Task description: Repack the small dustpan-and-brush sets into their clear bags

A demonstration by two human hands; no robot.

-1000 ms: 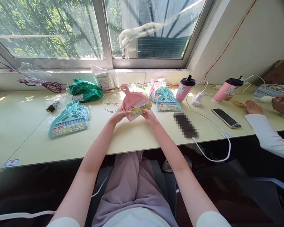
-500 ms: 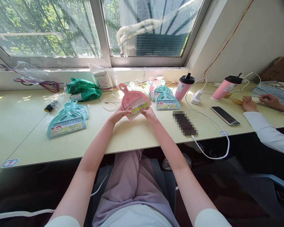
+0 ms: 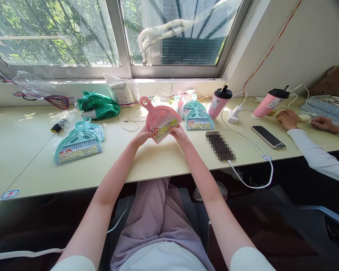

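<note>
Basically, window (image 3: 125, 37) is biggest, running across the back w/ greenery & pipes outside. Next, pale yellow tbl (image 3: 158, 162) below it. Co-worker's white sleeve (image 3: 313, 152) reaches in from far R; brown cardboard box (image 3: 332, 81) is in the back R corner.

Clear-wrapped teal dustpan sets (image 3: 79, 143) lie on tbl's L side, one overlapping another. Pink dustpan set (image 3: 158, 111), brush nested in pan & printed label low down, is in both hands over tbl's middle, tilted, handle up & to L. Crumpled green bag (image 3: 97, 106) sits back L, by the wall. 2 pink cups (image 3: 216, 106) w/ black lids stand R of the set.

L hand (image 3: 142, 137): partly curled, thumb in front, other fingers mostly hidden behind, gripping set's lower L edge. R hand (image 3: 180, 134): similar pinch, thumb in front, gripping lower R edge by the label. Black-screened phone (image 3: 268, 136) lies btwn R hand & co-worker's arm. Smallest: white charger (image 3: 234, 114) btwn cups, cable attached; yellow-black tool (image 3: 58, 125), back L, partly under clear plastic.
</note>
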